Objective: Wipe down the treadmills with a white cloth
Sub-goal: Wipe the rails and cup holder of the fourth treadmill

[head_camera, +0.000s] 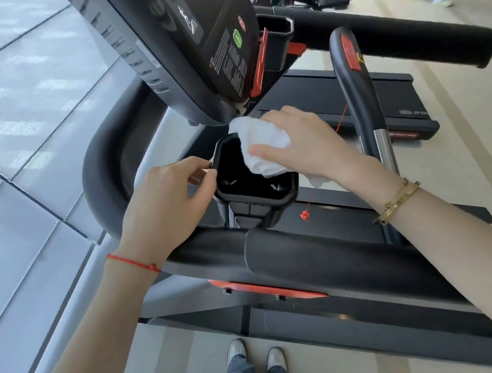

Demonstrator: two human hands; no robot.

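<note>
The right hand (304, 146) grips the white cloth (260, 145), fingers curled over the bunched fabric with the thumb across its near side, and presses it on the far rim of the black cup holder (258, 198). The cloth hangs partly into the holder's opening, and a small fold shows under the wrist at about 4 o'clock from the holder. The left hand (164, 205) pinches the holder's left rim between thumb and fingers (the fingertips are curled around the edge). The holder's inside is open and dark, with free room below the cloth. At 12 o'clock, just above the cloth, the tilted console (180, 49) comes very close, so the gap there is narrow. At 3 o'clock stands the curved handlebar (352, 82), near the right wrist. At 6 o'clock the padded side rail (322, 248) passes under both forearms.
</note>
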